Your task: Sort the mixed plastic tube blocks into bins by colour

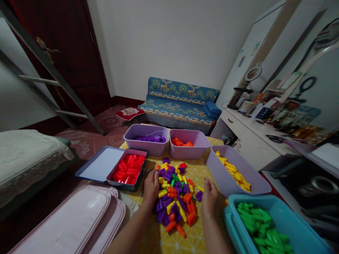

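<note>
A mixed pile of small plastic pieces (172,194) in purple, yellow, orange, green and red lies on the yellow patterned tablecloth (192,243). My left hand (151,185) is at the pile's left edge with its fingers curled, their tips partly hidden. To the right of the pile, my right hand (209,194) is half raised and closed. Whatever its bent fingers hold, if anything, is hidden. Close to its fingertips lie a loose yellow piece (201,189) and a purple piece (198,196).
Sorted pieces fill a purple-piece bin (156,150), an orange-piece bin (188,153), a yellow-piece bin (218,173), a teal green-piece bin (235,225) and an open red-piece case (144,155). Pale lids (71,218) are stacked at left. Beyond stand a blue sofa (174,106) and a dresser (246,137).
</note>
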`<action>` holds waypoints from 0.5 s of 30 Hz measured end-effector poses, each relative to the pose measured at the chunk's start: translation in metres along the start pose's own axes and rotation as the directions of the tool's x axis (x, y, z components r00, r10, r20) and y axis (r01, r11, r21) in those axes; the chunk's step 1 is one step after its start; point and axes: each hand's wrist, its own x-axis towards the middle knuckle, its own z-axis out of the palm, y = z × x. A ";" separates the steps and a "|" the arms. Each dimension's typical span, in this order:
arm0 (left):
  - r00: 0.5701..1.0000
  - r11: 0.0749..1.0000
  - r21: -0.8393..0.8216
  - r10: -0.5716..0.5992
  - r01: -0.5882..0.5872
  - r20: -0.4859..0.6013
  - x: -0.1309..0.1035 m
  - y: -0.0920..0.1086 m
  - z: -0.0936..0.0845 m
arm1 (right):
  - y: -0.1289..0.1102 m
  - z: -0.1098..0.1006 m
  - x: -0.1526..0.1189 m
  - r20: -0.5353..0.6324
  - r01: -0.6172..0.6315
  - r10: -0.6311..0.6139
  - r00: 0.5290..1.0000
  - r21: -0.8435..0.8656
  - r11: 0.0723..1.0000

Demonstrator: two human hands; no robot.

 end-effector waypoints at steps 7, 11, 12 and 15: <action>1.000 1.000 0.013 -0.004 0.004 0.005 0.000 -0.001 0.000 | 0.015 -0.007 -0.027 -0.050 -0.095 0.092 0.995 -0.060 0.994; 1.000 1.000 0.014 -0.013 0.013 0.014 0.000 -0.002 0.000 | 0.004 0.011 -0.032 0.146 -0.140 0.135 0.980 0.028 0.990; 1.000 1.000 0.015 -0.017 0.017 0.013 0.000 -0.002 0.000 | 0.004 0.013 -0.032 0.211 -0.154 0.132 0.969 0.090 0.984; 1.000 1.000 0.013 -0.029 0.029 0.008 0.000 -0.002 -0.001 | 0.008 0.013 -0.028 0.306 -0.173 0.090 0.948 0.256 0.951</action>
